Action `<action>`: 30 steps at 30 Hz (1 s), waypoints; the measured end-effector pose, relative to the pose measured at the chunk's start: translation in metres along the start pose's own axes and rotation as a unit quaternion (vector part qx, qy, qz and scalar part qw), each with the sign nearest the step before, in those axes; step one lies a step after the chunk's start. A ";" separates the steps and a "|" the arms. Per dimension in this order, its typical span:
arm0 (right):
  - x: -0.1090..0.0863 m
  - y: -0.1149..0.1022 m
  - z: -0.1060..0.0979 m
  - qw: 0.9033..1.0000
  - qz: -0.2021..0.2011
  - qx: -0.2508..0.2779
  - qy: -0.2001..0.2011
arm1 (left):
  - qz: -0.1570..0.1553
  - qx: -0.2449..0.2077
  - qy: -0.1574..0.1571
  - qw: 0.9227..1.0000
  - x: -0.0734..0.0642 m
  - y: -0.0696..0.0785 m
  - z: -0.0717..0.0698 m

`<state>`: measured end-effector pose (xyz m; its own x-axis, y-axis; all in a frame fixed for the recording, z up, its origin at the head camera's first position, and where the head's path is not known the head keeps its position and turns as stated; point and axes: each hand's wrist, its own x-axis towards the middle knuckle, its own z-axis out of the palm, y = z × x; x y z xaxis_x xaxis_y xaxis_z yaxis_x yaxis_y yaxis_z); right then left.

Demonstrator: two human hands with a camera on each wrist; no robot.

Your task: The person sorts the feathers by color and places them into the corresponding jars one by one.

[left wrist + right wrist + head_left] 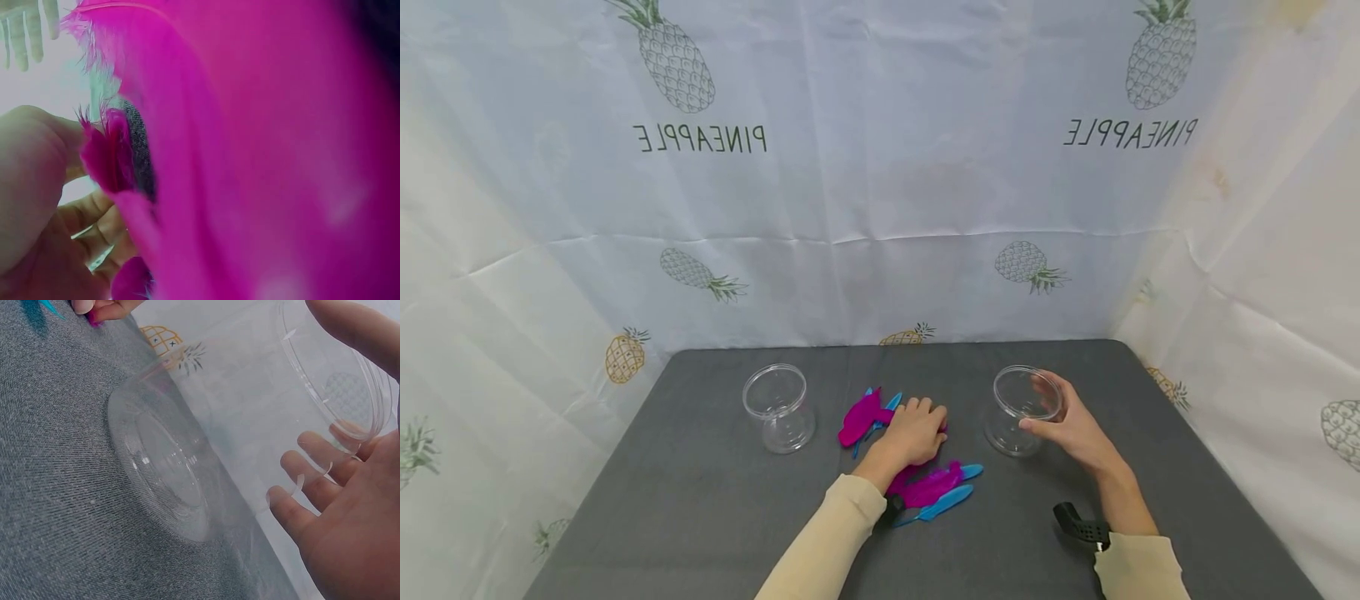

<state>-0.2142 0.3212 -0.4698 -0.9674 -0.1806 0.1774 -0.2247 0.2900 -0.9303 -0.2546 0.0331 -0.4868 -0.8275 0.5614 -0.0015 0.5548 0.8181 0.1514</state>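
Magenta and blue feathers lie in a loose heap at the middle of the table. My left hand [913, 432] reaches palm down over them and pinches a magenta feather [109, 156]; the hand hides part of the heap. Nearer to me lie another magenta feather [931, 490] and a blue feather [950, 502]. On the right, my right hand [1075, 429] grips a clear jar [1009, 425] by its upper side, thumb near the rim. The jar's base is on the cloth in the right wrist view, and I see no feathers in it.
A second clear jar [788, 425] stands left of the feathers. Dark grey cloth covers the table [700, 508]. Behind and at both sides hangs a white curtain [895, 183] with pineapple prints. A black wrist camera [1078, 525] juts from the right wrist.
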 end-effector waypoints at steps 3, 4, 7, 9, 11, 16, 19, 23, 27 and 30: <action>0.000 0.001 -0.001 1.000 0.000 -0.002 -0.001 | 0.002 -0.007 -0.006 1.000 0.001 -0.001 0.000; 0.000 0.001 -0.001 1.000 0.000 -0.002 -0.001 | 0.002 -0.010 -0.007 1.000 0.001 -0.001 0.000; 0.000 0.001 -0.001 1.000 0.001 -0.002 -0.001 | 0.002 -0.016 -0.008 1.000 0.003 -0.002 0.000; 0.000 0.001 -0.001 1.000 0.001 -0.003 0.001 | 0.000 -0.019 -0.009 1.000 0.003 -0.002 0.001; 0.000 0.001 0.000 1.000 0.002 -0.004 0.002 | -0.001 -0.023 -0.010 1.000 0.004 -0.003 0.002; -0.001 -0.001 0.001 1.000 0.006 -0.004 0.003 | -0.001 -0.019 -0.001 1.000 0.004 -0.004 0.004; -0.001 -0.001 0.001 1.000 0.005 -0.003 0.004 | 0.003 -0.006 0.006 1.000 0.004 -0.004 0.004; 0.000 -0.001 0.000 1.000 0.006 -0.007 0.003 | 0.014 0.027 0.017 0.999 0.004 -0.003 0.003; 0.000 -0.001 0.000 1.000 0.011 -0.012 0.002 | 0.025 0.047 0.024 0.998 0.002 -0.001 0.000; -0.001 -0.002 0.000 1.000 0.010 -0.011 0.002 | 0.031 0.038 0.035 0.998 0.002 0.000 -0.007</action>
<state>-0.2131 0.3207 -0.4680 -0.9719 -0.1717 0.1608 -0.2087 0.3138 -0.9263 -0.2568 0.0329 -0.4803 -0.7939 0.6034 0.0750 0.6079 0.7907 0.0729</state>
